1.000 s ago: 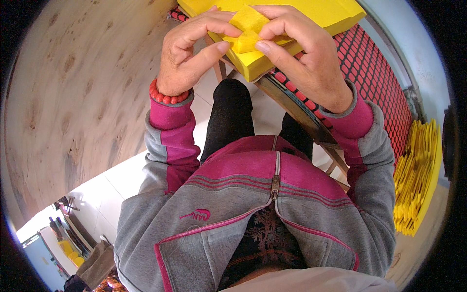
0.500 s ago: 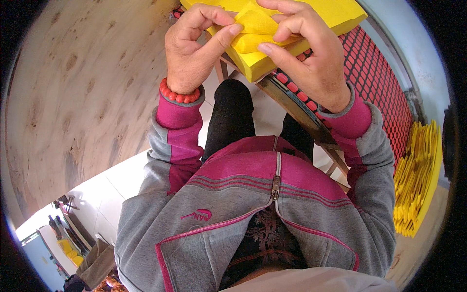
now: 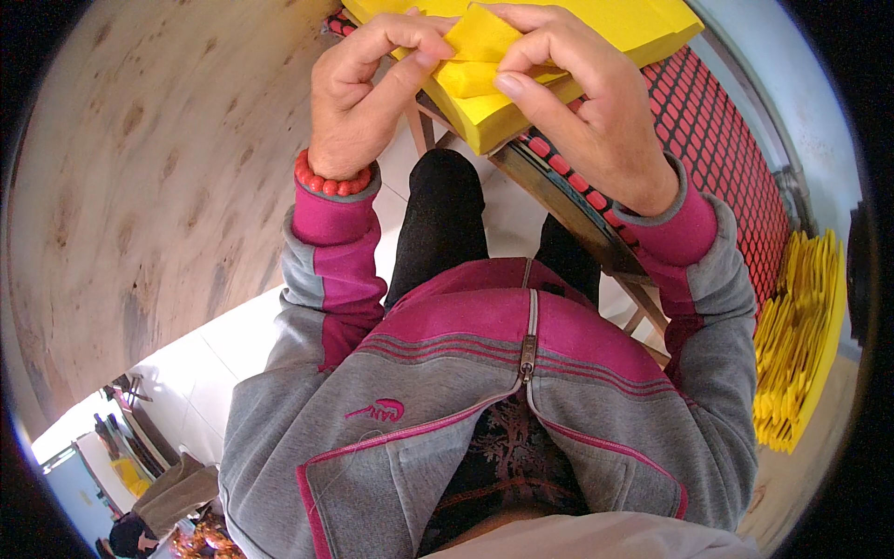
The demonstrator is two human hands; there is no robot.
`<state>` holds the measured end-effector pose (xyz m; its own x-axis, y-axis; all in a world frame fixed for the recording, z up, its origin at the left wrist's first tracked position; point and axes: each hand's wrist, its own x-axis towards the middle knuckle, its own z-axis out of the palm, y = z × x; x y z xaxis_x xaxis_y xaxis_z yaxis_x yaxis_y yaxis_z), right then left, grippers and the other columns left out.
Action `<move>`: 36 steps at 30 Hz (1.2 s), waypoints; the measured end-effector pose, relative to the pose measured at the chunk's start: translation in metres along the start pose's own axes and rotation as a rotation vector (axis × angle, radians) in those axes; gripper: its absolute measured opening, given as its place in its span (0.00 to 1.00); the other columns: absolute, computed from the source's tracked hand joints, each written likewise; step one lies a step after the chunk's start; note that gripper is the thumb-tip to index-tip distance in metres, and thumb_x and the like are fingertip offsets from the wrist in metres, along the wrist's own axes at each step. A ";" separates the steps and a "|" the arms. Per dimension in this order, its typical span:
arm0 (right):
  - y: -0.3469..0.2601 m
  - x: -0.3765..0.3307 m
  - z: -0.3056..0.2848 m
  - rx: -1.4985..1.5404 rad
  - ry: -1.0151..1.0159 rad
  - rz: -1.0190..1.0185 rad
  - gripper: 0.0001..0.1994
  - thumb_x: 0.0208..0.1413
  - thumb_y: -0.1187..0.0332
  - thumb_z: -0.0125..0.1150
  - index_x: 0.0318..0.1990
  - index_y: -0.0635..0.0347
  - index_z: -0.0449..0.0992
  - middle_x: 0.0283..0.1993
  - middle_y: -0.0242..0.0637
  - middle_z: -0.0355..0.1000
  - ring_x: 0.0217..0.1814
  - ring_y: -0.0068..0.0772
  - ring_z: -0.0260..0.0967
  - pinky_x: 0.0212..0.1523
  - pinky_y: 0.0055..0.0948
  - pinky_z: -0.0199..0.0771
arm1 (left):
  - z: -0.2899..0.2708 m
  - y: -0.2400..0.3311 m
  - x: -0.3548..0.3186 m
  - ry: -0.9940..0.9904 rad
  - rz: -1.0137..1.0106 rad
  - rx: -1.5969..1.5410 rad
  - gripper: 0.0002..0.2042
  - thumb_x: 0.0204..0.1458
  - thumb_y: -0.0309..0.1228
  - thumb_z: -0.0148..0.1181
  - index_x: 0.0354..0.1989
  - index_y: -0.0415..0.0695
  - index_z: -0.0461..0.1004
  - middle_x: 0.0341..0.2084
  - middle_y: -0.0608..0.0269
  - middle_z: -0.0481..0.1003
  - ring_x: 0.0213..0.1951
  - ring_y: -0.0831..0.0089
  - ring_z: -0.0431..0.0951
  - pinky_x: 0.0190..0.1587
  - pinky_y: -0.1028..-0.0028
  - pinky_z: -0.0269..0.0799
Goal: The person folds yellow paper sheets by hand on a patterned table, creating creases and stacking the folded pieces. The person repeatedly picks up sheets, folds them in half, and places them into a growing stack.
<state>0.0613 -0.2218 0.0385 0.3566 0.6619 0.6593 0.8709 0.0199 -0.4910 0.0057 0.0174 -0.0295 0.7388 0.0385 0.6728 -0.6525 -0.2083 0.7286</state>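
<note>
A folded yellow paper-like piece [image 3: 481,35] is pinched between both hands at the top of the head view. My left hand [image 3: 354,102], with red beads at the wrist, closes thumb and index finger on its left edge. Thumb and bent index finger of my right hand [image 3: 596,116] press on its right side, near a crease. One pointed flap stands up between the hands, above a lower folded layer. Beneath them lies a thick stack of yellow sheets [image 3: 643,33], one corner jutting toward me. Some fingertips are hidden behind the piece.
The stack rests on a surface covered in red and black netted pattern [image 3: 712,121], with a wooden edge [image 3: 559,210]. A bundle of folded yellow pieces [image 3: 796,345] stands at the right. A large wooden board [image 3: 158,177] fills the left side. My knees are below the stack.
The fingers of my right hand have shifted left and closed further on the yellow piece. My left hand has moved slightly left, and its grip lies nearer the piece's edge.
</note>
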 end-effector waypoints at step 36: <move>0.010 -0.006 -0.004 0.065 0.015 0.000 0.05 0.63 0.71 0.57 0.40 0.64 0.73 0.50 0.46 0.76 0.56 0.41 0.75 0.51 0.32 0.72 | 0.003 0.028 0.014 -0.200 0.068 0.087 0.09 0.52 0.23 0.66 0.42 0.40 0.81 0.49 0.54 0.81 0.55 0.61 0.79 0.70 0.54 0.58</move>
<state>0.0694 -0.2291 0.0317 0.3619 0.6505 0.6678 0.8472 0.0693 -0.5267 -0.0017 0.0087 0.0003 0.7180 -0.1714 0.6746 -0.6913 -0.2881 0.6626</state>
